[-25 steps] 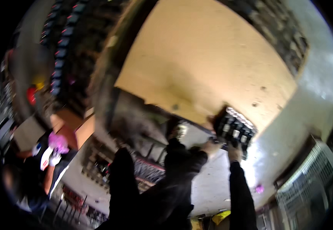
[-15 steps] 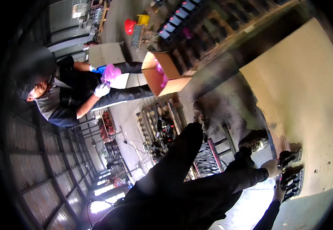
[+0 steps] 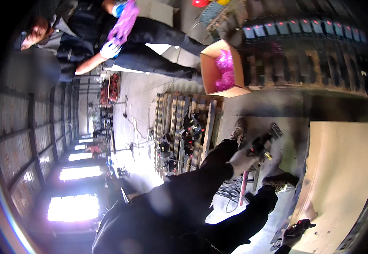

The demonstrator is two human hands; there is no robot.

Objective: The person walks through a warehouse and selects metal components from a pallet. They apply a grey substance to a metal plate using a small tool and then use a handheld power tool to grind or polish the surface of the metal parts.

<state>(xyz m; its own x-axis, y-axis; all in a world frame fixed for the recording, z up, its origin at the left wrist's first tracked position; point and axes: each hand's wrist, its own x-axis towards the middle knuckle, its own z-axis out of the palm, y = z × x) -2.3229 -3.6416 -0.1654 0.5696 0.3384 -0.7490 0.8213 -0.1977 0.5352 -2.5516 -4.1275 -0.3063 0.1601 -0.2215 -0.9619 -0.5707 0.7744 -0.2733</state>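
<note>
A broad tan plywood sheet fills your right, flat and matte, beside grey concrete floor. A slatted wooden pallet lies ahead, strewn with dark parts. Beyond it an open cardboard box holds crinkled pink bags. Your left hand, in a pale glove, is closed around a small dark metal tool above your shoes. It looks rigid, compact and fairly light; hold it by its thicker body. Your right hand, low at the sheet's edge, touches another dark object; whether it grips it, you cannot tell.
</note>
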